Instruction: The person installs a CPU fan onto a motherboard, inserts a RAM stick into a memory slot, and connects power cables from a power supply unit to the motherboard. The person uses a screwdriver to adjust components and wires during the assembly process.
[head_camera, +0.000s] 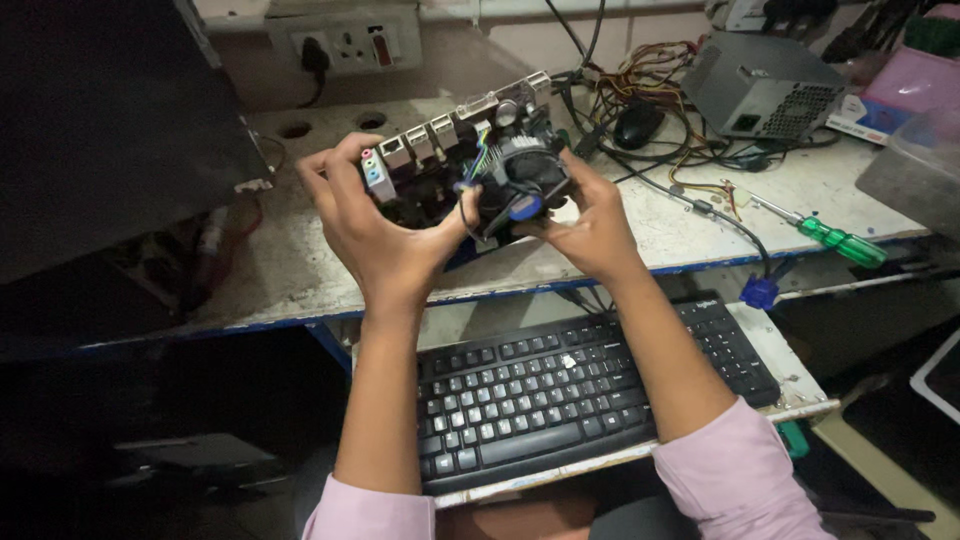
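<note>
Both hands hold a motherboard (430, 165) tilted above the worn workbench (300, 270). The left hand (385, 235) clamps its port edge at nine o'clock; the right hand (590, 220) pinches the black CPU cooler fan (520, 180) (blue-centred) at three o'clock. A black keyboard (560, 390) lies at six o'clock, a green-handled screwdriver (835, 240) farther right.

This is a computer repair workshop: a worn, stained counter (300, 260) carries a loose power supply unit (760, 85) trailing tangled wires (650, 75), a green-handled screwdriver (840, 240), a mouse (637, 125), and a bare circuit board (440, 160) under repair.
</note>
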